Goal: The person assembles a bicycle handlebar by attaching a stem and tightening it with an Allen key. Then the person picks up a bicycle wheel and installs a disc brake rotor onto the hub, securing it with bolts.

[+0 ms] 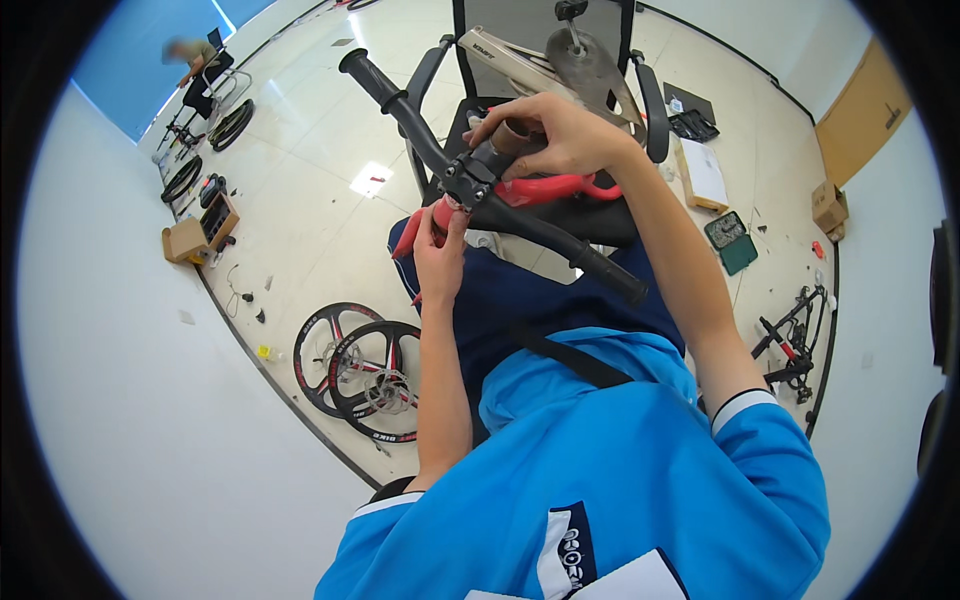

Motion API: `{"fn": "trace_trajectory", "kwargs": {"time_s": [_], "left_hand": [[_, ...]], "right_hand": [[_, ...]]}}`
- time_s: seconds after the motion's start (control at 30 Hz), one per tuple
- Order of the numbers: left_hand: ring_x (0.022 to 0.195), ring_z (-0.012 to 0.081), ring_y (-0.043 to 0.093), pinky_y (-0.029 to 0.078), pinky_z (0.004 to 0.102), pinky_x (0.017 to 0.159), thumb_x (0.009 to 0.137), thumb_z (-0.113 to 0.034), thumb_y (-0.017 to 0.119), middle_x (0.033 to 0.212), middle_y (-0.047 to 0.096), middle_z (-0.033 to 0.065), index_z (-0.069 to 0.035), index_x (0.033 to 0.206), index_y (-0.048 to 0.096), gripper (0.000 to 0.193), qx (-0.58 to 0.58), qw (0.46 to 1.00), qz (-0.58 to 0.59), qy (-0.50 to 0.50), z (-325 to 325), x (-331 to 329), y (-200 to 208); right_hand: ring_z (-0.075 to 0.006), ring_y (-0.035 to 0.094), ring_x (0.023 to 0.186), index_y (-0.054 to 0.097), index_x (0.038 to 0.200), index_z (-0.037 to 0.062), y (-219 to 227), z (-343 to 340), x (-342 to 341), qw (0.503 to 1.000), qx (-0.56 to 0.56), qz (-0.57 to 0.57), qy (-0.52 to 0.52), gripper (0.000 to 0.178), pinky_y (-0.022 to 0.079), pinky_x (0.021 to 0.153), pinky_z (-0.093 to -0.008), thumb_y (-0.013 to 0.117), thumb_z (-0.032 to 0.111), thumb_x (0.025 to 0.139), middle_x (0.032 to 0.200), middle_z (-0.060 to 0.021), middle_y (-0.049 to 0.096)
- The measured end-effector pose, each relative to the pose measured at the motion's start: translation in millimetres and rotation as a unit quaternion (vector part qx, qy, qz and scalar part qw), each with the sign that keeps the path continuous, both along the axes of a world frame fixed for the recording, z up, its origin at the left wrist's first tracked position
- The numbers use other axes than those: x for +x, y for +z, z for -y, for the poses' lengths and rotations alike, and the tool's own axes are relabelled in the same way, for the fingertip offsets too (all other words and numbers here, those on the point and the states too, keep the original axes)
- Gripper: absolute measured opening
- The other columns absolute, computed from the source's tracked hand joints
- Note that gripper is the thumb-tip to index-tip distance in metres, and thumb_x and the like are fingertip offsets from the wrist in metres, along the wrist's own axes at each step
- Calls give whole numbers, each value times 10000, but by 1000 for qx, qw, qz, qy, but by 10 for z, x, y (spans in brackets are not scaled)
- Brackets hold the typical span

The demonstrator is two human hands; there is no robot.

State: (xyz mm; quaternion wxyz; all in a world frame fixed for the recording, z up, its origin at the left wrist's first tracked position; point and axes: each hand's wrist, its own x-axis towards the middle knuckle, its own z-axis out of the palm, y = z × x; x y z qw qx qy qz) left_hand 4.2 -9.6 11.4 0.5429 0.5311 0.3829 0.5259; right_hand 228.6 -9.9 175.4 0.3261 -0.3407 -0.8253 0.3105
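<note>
A black bicycle handlebar (540, 232) with dark grips lies slantwise across my lap, its stem clamp (468, 180) bolted around the middle. My left hand (440, 258) is closed on a red bike part (408, 236) just below the clamp. My right hand (565, 135) curves its thumb and fingers around a short brownish tube (514, 132) at the stem's far end; its fingertips are partly hidden. Red curved tubing (548, 189) shows under the right hand, running right behind the handlebar. Whether it joins the part in my left hand I cannot tell.
Ahead stands a black office chair (650, 105) bearing a pale bike frame (512, 60). Two wheels (335, 345) lie to the left, and an open cardboard box (186, 242) stands beyond. Toolboxes (732, 243) and a black frame (790, 345) are at right. A person (200, 75) sits far left.
</note>
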Motion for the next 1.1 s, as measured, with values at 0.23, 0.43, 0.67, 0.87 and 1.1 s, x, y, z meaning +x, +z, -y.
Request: {"fn": "trace_trajectory", "kwargs": {"time_s": [0.23, 0.43, 0.67, 0.87, 1.1], "left_hand": [[543, 21, 435, 298, 180, 473, 977, -383, 666, 704, 515, -52, -78, 1167, 609, 364, -1, 1000, 7, -8, -17, 1, 15], [573, 38, 471, 316, 184, 439, 976, -444, 647, 763, 527, -26, -94, 1198, 574, 421, -7, 1000, -21, -19, -13, -51, -7], [636, 29, 465, 338, 182, 544, 958, -306, 705, 795, 537, -41, -35, 1226, 596, 396, 2, 1000, -3, 23, 53, 95, 4], [726, 52, 501, 402, 201, 637, 972, -262, 687, 871, 528, -32, -19, 1282, 578, 409, -63, 997, 44, 27, 138, 67, -27], [986, 189, 645, 539, 336, 887, 968, -276, 648, 1205, 624, 82, -51, 1317, 562, 424, -104, 979, 105, 141, 32, -548, -666]], "right_hand": [[-177, 693, 956, 674, 1131, -23, -406, 120, 296, 978, -80, -134, -142, 349, 544, 929, -315, 778, 109, 825, 996, -108, 736], [-203, 727, 873, 701, 1049, -23, -1633, 402, 898, 874, -209, -198, -391, 258, 568, 793, -313, 690, 178, 887, 940, -138, 749], [-393, 611, 1134, 656, 1175, -21, -2865, 201, 973, 799, -56, 127, -585, 480, 492, 975, -442, 702, 270, 796, 1171, -242, 665], [-390, 437, 1341, 470, 1359, -68, -3228, 267, 872, 776, 42, 208, -594, 684, 381, 1063, -494, 675, 261, 795, 1425, -222, 500], [-404, 458, 1333, 502, 1360, -33, -2860, 84, 745, 832, 78, 120, -536, 609, 394, 1057, -489, 636, 109, 783, 1409, -249, 516]]}}
